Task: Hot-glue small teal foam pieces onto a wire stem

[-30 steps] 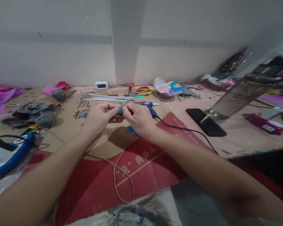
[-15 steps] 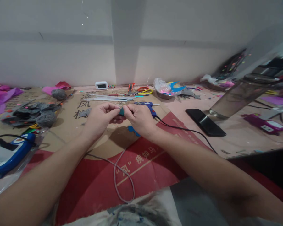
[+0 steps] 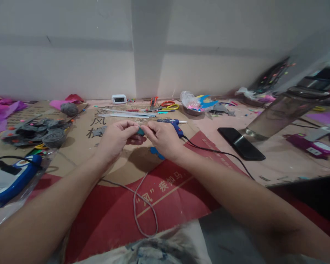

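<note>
Between my two hands, above the cardboard, is a small teal piece [image 3: 140, 131], mostly covered by fingers, so its kind cannot be made out. My left hand [image 3: 122, 135] pinches it between thumb and bent fingers. From the other side, my right hand [image 3: 162, 137] is closed with thumb and forefinger on its edge. Just behind the right hand lies a blue glue gun [image 3: 176, 126], its black cord running off to the right. A blue cut-out piece [image 3: 156, 153] rests on the cardboard below the hands. Grey yarn [image 3: 134, 205] trails in a loop across the red part.
Several tools, with yellow-handled scissors [image 3: 170, 107], lie behind the hands near a small white clock [image 3: 119, 99]. A bowl [image 3: 195, 110] of craft bits stands back right. Rightward are a black phone [image 3: 240, 143] and a tall bottle [image 3: 275, 113]. Grey yarn scraps [image 3: 35, 134] lie left.
My hands stay together in nearly the same place; the teal piece has tilted slightly between the fingers. The whole view has shifted a little.
</note>
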### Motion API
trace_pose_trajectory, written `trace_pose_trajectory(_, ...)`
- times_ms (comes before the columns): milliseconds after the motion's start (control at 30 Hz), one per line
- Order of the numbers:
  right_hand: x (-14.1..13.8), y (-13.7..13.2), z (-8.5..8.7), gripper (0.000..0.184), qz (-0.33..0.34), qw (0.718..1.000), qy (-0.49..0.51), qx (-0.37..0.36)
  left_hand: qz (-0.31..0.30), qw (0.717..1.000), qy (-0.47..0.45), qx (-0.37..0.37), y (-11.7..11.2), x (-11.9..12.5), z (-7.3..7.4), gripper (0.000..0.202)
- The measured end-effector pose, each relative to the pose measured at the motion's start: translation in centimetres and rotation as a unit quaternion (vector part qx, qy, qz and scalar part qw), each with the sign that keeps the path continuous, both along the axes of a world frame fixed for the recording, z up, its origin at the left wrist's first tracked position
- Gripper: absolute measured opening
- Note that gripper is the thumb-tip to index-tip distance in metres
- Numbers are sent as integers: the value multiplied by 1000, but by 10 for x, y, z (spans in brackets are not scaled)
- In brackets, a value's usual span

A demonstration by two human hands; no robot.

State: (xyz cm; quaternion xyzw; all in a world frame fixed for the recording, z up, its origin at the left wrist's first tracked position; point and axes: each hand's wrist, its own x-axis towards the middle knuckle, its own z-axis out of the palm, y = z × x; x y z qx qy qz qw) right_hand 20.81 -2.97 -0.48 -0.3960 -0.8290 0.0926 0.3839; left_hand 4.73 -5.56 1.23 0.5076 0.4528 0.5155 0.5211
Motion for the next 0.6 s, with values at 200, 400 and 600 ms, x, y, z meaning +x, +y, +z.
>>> trace_pose_trajectory(200, -2, -1, -1, 40, -3, 1000, -22, 6, -3, 1000, 8, -8, 0, -2, -3, 16)
trace_pose_trajectory(400, -1, -3, -3, 40, -24, 999, -26, 5, -22, 1000, 16, -1, 0, -3, -4, 20)
trace_pose_trajectory(600, 2, -2, -2, 41, -7, 1000, 0, -20, -41, 999, 30, 8, 2, -4, -4, 22)
